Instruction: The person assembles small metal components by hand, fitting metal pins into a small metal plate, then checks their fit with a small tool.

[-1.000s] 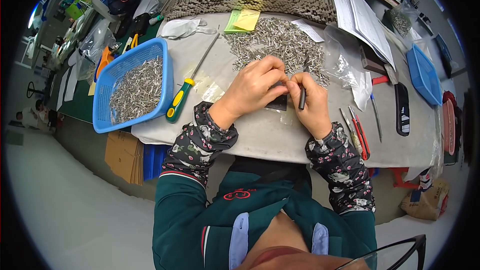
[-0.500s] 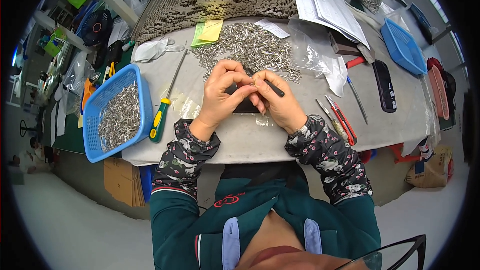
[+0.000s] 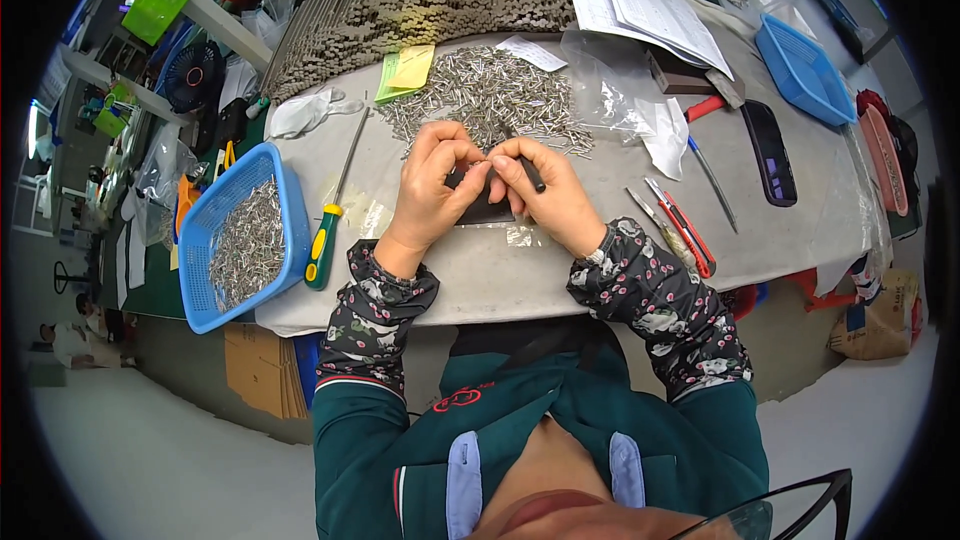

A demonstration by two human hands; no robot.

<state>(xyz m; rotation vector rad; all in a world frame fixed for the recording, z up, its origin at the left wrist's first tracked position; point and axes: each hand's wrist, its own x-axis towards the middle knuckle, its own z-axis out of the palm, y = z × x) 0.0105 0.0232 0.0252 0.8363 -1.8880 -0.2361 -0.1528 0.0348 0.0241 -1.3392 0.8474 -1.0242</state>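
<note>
My left hand [image 3: 432,185] is closed in a pinch over the table, its fingertips meeting those of my right hand. Whatever small piece it may hold is hidden by the fingers. My right hand [image 3: 556,198] grips a thin tool with a black handle [image 3: 534,174], whose end sticks out between the fingers; its working tip cannot be made out. Below both hands lies a dark block [image 3: 486,213], partly covered by them. Just beyond them spreads a pile of small silvery metal pins [image 3: 500,90].
A blue basket [image 3: 299,230] of pins and a yellow-green screwdriver [image 3: 322,248] lie at left. Stacked rods [image 3: 430,0] fill the back. On the right are a red utility knife [image 3: 688,230], a blue pen [image 3: 712,183], a phone [image 3: 769,153], a red-handled hammer [image 3: 706,108] and another blue basket [image 3: 806,70].
My fingertips have drawn closer together, and the black handle has turned steeper in my right hand. The whole view has shifted slightly.
</note>
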